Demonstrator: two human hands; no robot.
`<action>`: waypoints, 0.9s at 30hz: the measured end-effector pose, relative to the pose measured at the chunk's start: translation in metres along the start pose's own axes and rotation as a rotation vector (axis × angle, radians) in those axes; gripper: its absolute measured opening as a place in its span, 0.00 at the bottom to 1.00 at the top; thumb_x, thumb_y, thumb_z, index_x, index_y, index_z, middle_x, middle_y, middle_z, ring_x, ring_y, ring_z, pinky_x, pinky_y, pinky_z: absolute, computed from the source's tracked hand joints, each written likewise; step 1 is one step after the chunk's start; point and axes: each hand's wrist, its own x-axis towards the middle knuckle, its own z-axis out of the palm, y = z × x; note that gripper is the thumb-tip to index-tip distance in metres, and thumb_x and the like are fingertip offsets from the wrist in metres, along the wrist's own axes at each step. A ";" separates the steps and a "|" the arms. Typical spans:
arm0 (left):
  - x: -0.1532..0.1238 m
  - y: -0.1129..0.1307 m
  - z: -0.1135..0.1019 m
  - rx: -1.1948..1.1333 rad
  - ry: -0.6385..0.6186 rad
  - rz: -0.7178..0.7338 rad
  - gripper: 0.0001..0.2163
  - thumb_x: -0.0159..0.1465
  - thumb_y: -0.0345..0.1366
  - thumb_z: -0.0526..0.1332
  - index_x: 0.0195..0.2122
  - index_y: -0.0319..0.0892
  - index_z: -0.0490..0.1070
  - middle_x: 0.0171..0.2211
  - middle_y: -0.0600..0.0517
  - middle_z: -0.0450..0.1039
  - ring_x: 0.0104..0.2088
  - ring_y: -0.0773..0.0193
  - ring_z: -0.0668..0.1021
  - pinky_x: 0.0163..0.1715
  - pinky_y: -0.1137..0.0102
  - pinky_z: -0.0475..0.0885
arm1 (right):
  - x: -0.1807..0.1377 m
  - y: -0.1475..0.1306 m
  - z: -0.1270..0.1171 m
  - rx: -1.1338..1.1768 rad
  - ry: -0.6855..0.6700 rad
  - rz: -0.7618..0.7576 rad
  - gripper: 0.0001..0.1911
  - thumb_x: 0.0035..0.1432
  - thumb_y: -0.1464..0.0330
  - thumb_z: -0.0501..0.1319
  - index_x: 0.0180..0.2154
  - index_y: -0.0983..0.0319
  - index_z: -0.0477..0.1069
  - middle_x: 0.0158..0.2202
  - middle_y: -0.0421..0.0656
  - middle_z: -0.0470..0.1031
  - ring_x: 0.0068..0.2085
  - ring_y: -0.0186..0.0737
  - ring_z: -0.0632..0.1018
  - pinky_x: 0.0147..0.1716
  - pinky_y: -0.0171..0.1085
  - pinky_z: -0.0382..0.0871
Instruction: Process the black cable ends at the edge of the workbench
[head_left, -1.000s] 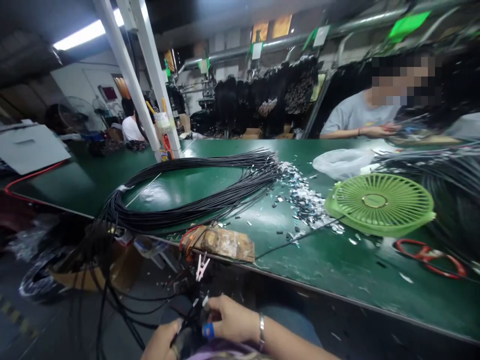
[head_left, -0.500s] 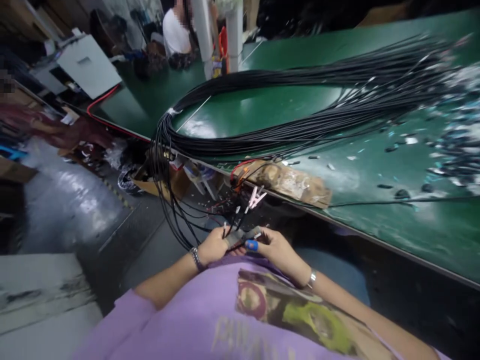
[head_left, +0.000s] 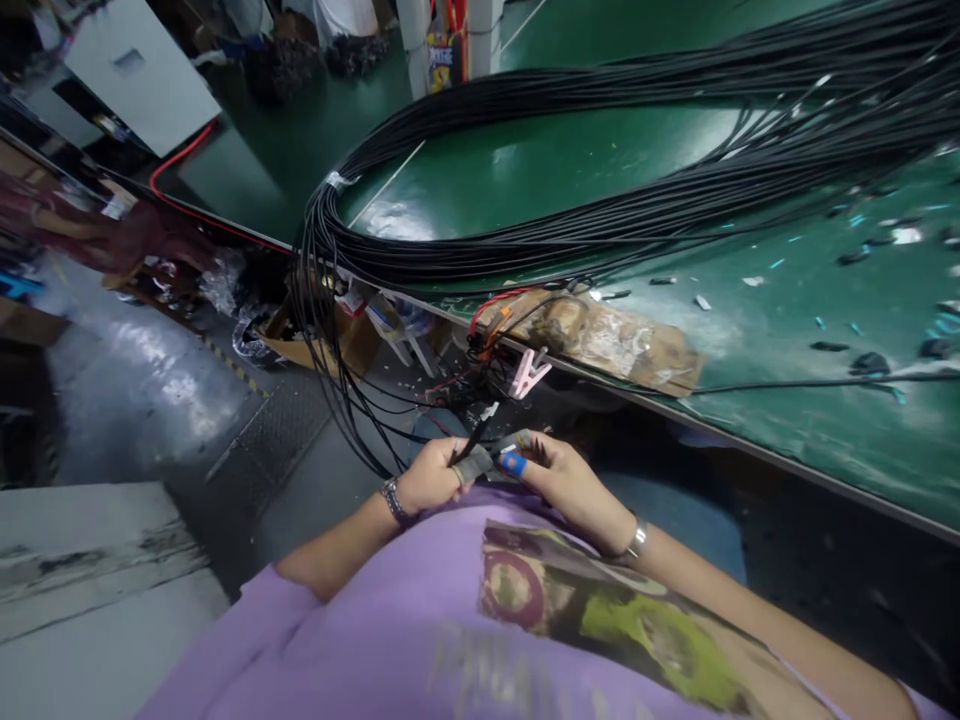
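Note:
My left hand is closed around the ends of a few black cables held in front of my lap, its fingertips wrapped in grey tape. My right hand pinches the same cable ends from the right; one finger wears a blue cap. The two hands touch, just below the table's near edge. The held cables run up to a large looped bundle of black cables lying on the green table. A pink clip hangs at the table edge above my hands.
A taped brown block with red and black wires sits on the table's near edge. Small cut scraps litter the table at right. Boxes and bags stand on the floor at left. White posts rise at the far side.
The view has tilted down from the far table and the co-worker to my lap. My hands stay together on the cable ends and have lifted slightly toward the table edge.

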 end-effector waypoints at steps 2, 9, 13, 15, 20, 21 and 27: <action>0.000 -0.001 -0.003 -0.001 0.004 0.068 0.22 0.51 0.55 0.61 0.19 0.38 0.63 0.15 0.58 0.60 0.16 0.75 0.62 0.18 0.77 0.58 | 0.003 0.001 -0.001 -0.013 -0.018 -0.026 0.17 0.42 0.56 0.66 0.27 0.62 0.68 0.24 0.37 0.68 0.26 0.32 0.66 0.28 0.34 0.63; 0.004 -0.010 -0.013 0.312 -0.017 0.265 0.15 0.57 0.45 0.60 0.26 0.36 0.72 0.21 0.56 0.68 0.24 0.72 0.67 0.26 0.77 0.62 | 0.010 0.001 -0.008 -0.204 -0.083 -0.023 0.18 0.45 0.55 0.62 0.19 0.62 0.65 0.18 0.36 0.64 0.22 0.30 0.62 0.23 0.33 0.58; 0.004 -0.007 -0.014 0.201 -0.172 0.215 0.16 0.55 0.47 0.60 0.23 0.37 0.70 0.20 0.55 0.68 0.20 0.73 0.67 0.21 0.78 0.61 | 0.012 0.000 -0.011 -0.025 -0.281 0.242 0.21 0.44 0.51 0.62 0.19 0.61 0.63 0.13 0.34 0.61 0.15 0.26 0.55 0.15 0.31 0.47; 0.005 -0.004 -0.014 0.079 -0.196 0.138 0.17 0.54 0.49 0.61 0.22 0.37 0.68 0.18 0.55 0.67 0.16 0.75 0.65 0.17 0.78 0.59 | 0.012 0.001 -0.011 0.066 -0.297 0.297 0.23 0.46 0.48 0.60 0.19 0.61 0.62 0.11 0.32 0.57 0.14 0.26 0.52 0.13 0.30 0.44; 0.006 0.003 -0.014 -0.094 -0.075 0.108 0.22 0.54 0.52 0.60 0.16 0.39 0.60 0.12 0.59 0.57 0.13 0.78 0.56 0.14 0.78 0.52 | 0.009 0.001 -0.012 -0.087 -0.024 -0.084 0.19 0.51 0.51 0.59 0.28 0.61 0.67 0.19 0.36 0.64 0.19 0.29 0.60 0.17 0.31 0.55; 0.006 0.004 -0.013 -0.121 -0.076 0.111 0.23 0.54 0.53 0.60 0.15 0.39 0.58 0.11 0.59 0.56 0.13 0.78 0.56 0.15 0.78 0.51 | 0.008 -0.001 -0.012 -0.154 0.002 -0.192 0.17 0.51 0.53 0.60 0.32 0.61 0.68 0.22 0.38 0.67 0.21 0.31 0.63 0.20 0.32 0.58; 0.007 0.006 -0.012 -0.158 -0.133 0.038 0.23 0.53 0.54 0.60 0.15 0.40 0.57 0.11 0.60 0.53 0.14 0.77 0.54 0.16 0.77 0.51 | 0.007 -0.012 -0.009 -0.459 0.011 -0.478 0.13 0.56 0.58 0.57 0.26 0.60 0.67 0.26 0.42 0.69 0.27 0.35 0.67 0.27 0.35 0.64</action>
